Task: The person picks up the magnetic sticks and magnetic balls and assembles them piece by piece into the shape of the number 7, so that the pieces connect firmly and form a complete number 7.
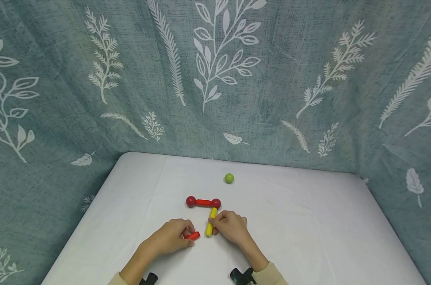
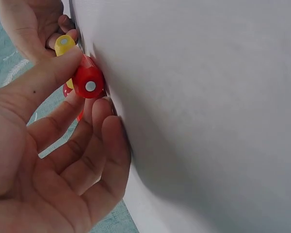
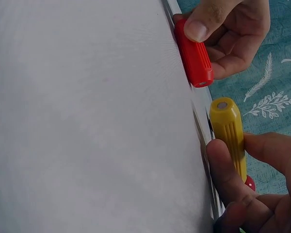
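My left hand [image 1: 172, 236] pinches a short red rod [image 1: 193, 236] between thumb and fingers, close above the white table. A pale round disc shows on the rod's end in the left wrist view. My right hand [image 1: 231, 227] holds a yellow rod [image 1: 211, 222] between thumb and fingertips. The yellow rod's far end meets a red ball [image 1: 216, 203]; whether they touch firmly cannot be told. From that ball another red rod [image 1: 203, 203] runs left to a second red ball [image 1: 191, 201]. A small gap separates the held red rod from the yellow rod's near end [image 3: 223, 105].
A green ball [image 1: 229, 178] sits on the white tablecloth [image 1: 290, 221] farther back. Teal curtains with white leaf prints [image 1: 226, 59] stand behind and beside the table. Black wrist devices [image 1: 242, 276] show near both sleeves.
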A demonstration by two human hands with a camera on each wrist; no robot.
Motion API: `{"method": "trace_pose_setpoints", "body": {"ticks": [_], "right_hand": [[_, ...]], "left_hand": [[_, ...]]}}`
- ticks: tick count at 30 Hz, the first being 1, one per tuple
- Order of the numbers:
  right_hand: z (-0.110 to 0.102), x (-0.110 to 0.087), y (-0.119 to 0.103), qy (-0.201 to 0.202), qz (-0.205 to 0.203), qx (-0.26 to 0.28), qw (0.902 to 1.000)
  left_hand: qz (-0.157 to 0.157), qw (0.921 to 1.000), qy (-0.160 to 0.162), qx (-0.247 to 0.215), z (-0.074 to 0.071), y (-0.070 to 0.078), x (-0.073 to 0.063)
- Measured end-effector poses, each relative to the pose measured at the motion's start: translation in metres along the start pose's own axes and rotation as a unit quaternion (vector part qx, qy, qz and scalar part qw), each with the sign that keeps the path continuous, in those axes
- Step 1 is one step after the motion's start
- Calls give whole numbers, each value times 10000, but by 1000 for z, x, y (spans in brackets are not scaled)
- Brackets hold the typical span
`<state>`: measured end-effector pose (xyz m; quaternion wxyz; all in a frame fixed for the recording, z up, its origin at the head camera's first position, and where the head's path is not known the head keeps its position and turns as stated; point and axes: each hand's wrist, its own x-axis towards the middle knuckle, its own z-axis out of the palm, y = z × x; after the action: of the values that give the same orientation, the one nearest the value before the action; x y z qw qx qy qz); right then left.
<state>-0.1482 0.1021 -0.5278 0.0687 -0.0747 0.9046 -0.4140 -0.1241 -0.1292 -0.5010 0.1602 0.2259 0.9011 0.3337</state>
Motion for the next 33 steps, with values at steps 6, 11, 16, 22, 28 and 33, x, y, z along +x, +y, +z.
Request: {"method": "trace_pose_setpoints", "body": {"ticks": [6, 11, 16, 22, 28, 33], "right_hand": [[0, 0, 0, -17, -37, 41, 10000], [0, 0, 1, -30, -13, -6, 10000], [0, 1, 1, -10, 16, -21, 10000], [0, 1, 2, -27, -12, 26, 10000], [-1, 1, 3, -16, -81, 55, 10000], [-1, 0, 3, -47, -64, 108, 9999]], "left_hand": [[-15, 9999, 48, 99, 1, 2, -1], [-174, 9997, -8, -166, 2, 7, -5], [-447, 9920, -328, -1131, 4, 12, -7], [-650, 9835, -490, -1613, 12, 14, -5], [-587, 9856, -436, -1524, 18, 16, 1], [-688, 9861, -409, -1454, 21, 19, 6]]}}
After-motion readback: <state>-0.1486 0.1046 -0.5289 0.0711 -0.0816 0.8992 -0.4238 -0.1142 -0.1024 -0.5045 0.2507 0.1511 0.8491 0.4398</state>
